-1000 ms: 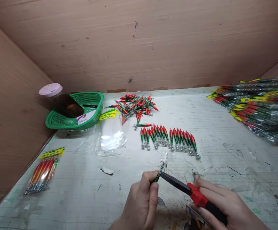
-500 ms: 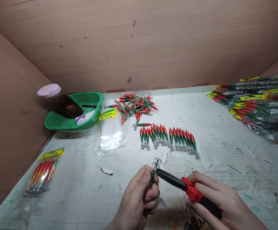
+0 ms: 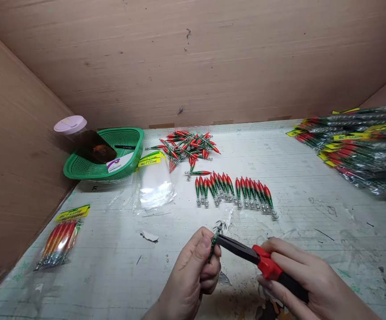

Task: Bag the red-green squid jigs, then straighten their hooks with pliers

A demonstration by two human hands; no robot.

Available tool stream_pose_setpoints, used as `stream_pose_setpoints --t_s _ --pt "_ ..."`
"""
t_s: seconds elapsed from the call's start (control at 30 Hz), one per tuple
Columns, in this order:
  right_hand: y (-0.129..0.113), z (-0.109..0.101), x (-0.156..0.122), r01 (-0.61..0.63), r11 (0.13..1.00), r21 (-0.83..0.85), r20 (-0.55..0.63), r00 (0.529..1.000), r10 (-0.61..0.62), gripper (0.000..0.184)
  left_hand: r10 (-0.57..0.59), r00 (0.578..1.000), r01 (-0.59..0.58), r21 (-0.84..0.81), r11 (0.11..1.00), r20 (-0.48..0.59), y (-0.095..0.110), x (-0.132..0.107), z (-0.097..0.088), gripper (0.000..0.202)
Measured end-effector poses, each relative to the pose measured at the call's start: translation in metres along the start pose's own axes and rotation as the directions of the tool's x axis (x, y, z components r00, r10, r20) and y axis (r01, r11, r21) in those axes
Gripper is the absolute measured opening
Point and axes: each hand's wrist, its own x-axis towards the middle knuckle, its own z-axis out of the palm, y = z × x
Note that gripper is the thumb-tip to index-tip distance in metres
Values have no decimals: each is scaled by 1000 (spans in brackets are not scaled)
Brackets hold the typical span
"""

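Pinched between thumb and fingers of my left hand point(image 3: 196, 266) is a green and black squid lure point(image 3: 213, 244), its ring of hooks pointing up and away; its other end is hidden in the fist. My right hand point(image 3: 302, 271) is wrapped round the red and black handles of a pair of pliers point(image 3: 262, 260). The dark jaws reach left to the lure just below the hooks; whether they clamp it I cannot tell. Beyond the hands, several red and green lures point(image 3: 252, 193) lie side by side in a row, hooks toward me.
A heap of similar lures point(image 3: 189, 149) lies at the back. Left of it are clear bags with yellow headers point(image 3: 154, 182) and a green basket point(image 3: 136, 155) holding a lidded cup point(image 3: 89, 142). Packed lures lie in a bag point(image 3: 59, 240) at left and in a pile point(image 3: 362, 151) at right.
The lure in my left hand has tilted slightly, its hooks shifting a little right and down. The pliers stay at it. The whole view has shifted slightly.
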Motion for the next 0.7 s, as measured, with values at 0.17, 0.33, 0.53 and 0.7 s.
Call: stream_pose_setpoints --t_s 0.17,0.33,0.53,0.7 --pt "2 -1 -2 19 999 -50 5 1000 -19 14 48 999 -49 128 991 13 0 2 -1 41" --pt "-2 -3 -1 37 997 -66 -42 998 -40 18 175 984 -154 351 923 -28 -7 0 0 43" --pt "10 1 -5 4 1000 -11 -22 1000 -4 14 341 937 -224 632 742 -69 8 0 -5 37" --pt "44 3 -25 -124 988 -87 -156 982 110 16 580 771 -322 947 -1 263 72 54 -59 21"
